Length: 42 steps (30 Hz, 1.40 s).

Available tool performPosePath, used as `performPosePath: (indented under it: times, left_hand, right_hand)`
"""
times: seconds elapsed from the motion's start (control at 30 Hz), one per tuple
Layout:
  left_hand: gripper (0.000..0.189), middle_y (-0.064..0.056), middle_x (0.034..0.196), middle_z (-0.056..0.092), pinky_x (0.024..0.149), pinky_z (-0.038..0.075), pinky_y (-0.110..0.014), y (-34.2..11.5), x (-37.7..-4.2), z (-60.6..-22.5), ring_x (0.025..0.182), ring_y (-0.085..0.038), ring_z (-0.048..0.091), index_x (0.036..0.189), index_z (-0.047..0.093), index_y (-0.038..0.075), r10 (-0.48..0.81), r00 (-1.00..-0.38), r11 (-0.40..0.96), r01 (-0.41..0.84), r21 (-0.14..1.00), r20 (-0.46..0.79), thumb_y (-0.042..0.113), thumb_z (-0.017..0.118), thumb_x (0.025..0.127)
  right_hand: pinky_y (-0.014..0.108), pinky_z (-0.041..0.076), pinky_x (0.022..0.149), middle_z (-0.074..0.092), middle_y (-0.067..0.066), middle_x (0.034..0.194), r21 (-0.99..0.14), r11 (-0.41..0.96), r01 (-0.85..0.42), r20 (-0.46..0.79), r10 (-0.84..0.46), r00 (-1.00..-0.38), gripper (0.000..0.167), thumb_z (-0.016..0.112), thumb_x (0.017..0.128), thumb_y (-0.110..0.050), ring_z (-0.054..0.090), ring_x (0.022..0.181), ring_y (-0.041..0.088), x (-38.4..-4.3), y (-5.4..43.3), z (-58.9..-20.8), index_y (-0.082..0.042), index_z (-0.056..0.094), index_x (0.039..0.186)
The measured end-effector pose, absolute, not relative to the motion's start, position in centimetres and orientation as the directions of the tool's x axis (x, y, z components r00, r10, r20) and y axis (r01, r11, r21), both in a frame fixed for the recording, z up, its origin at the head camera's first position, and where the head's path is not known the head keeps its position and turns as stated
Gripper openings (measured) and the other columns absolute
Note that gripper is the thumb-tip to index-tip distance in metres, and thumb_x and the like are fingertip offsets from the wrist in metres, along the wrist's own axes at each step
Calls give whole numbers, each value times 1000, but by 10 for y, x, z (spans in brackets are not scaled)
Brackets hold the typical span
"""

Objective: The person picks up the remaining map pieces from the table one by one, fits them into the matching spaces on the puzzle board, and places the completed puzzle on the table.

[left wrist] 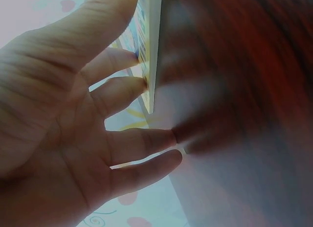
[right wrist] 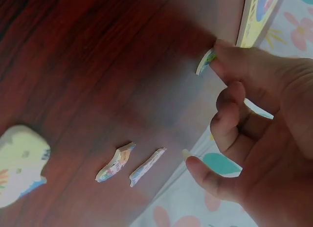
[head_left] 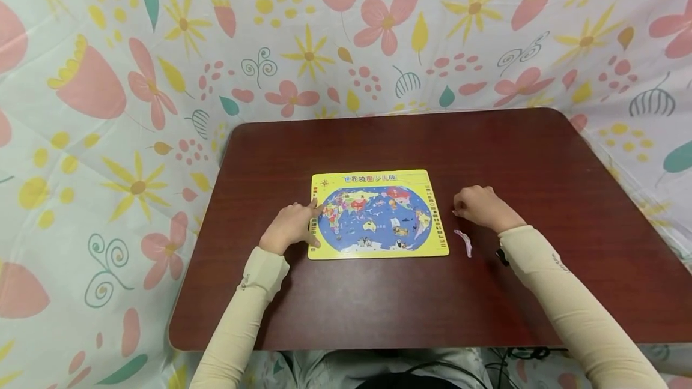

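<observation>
A yellow-bordered world map puzzle board (head_left: 373,253) lies on the dark table. My left hand (head_left: 289,228) rests at its left edge with fingers spread. In the left wrist view, two fingertips (left wrist: 139,85) touch the face of the board (left wrist: 153,46), while the others reach down beside it. To the right of the board is my right hand (head_left: 483,208). Its thumb and a finger pinch a small curved puzzle piece (right wrist: 207,60), seen in the right wrist view; the fingers partly hide it. A thin pinkish piece (head_left: 465,243) lies in front of that hand.
The right wrist view shows a larger pale piece (right wrist: 22,163) and two slim pieces (right wrist: 116,163) loose on the brown tabletop (head_left: 270,167). Floral cloth (head_left: 308,17) surrounds the table. Cables (head_left: 503,359) hang below its front edge.
</observation>
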<state>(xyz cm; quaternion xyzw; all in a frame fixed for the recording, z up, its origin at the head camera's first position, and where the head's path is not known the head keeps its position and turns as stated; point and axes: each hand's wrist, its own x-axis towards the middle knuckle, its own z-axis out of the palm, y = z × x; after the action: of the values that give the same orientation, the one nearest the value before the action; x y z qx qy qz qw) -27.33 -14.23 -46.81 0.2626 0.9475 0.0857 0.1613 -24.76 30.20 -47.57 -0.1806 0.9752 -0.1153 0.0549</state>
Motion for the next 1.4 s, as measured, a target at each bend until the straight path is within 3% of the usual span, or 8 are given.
performPosePath:
  times: [0.2,0.47,0.67,0.97,1.17,1.4]
  left_hand:
    - [93,-16,157,37,97,49,-44,-142,-273,-467,122,-43,55,152,47,14,529,-809,845,474,249,-255,37,91,73]
    - [93,-15,157,37,98,48,-44,-143,-273,-467,120,-41,56,151,47,14,526,-811,847,472,244,-256,38,91,73]
    - [93,-16,157,38,101,47,-45,-142,-275,-467,126,-41,55,151,48,13,527,-810,846,472,248,-257,37,92,73]
    - [91,-14,158,37,99,48,-44,-142,-273,-467,121,-39,57,149,51,11,522,-815,849,468,245,-252,36,92,72]
    - [92,-14,158,37,97,49,-44,-142,-273,-470,121,-41,57,151,48,14,520,-816,850,466,245,-254,37,92,72]
    - [93,-13,158,37,97,49,-44,-142,-274,-471,121,-41,56,151,48,15,520,-815,851,466,243,-256,38,91,72]
  right_hand:
    - [55,40,75,54,3,80,-234,909,-344,-59,-367,-929,8,76,86,-5,51,69,18,-244,303,-478,-9,71,80]
    - [48,34,73,48,3,79,-185,907,-378,-15,-387,-922,14,77,81,-8,49,63,15,-244,302,-484,-12,66,73]
    - [53,38,75,49,4,81,-166,904,-394,13,-398,-917,11,76,81,-10,50,61,15,-246,301,-483,-11,68,74]
    - [58,39,78,51,5,87,-188,894,-408,14,-412,-911,18,76,84,-10,52,66,17,-252,285,-479,-14,65,71]
    - [54,38,77,55,6,90,-188,883,-430,24,-434,-901,22,81,85,-17,55,72,18,-256,273,-476,-14,65,71]
    - [53,39,77,54,5,89,-174,864,-473,53,-471,-881,18,80,81,-12,53,70,17,-262,262,-476,-16,67,69]
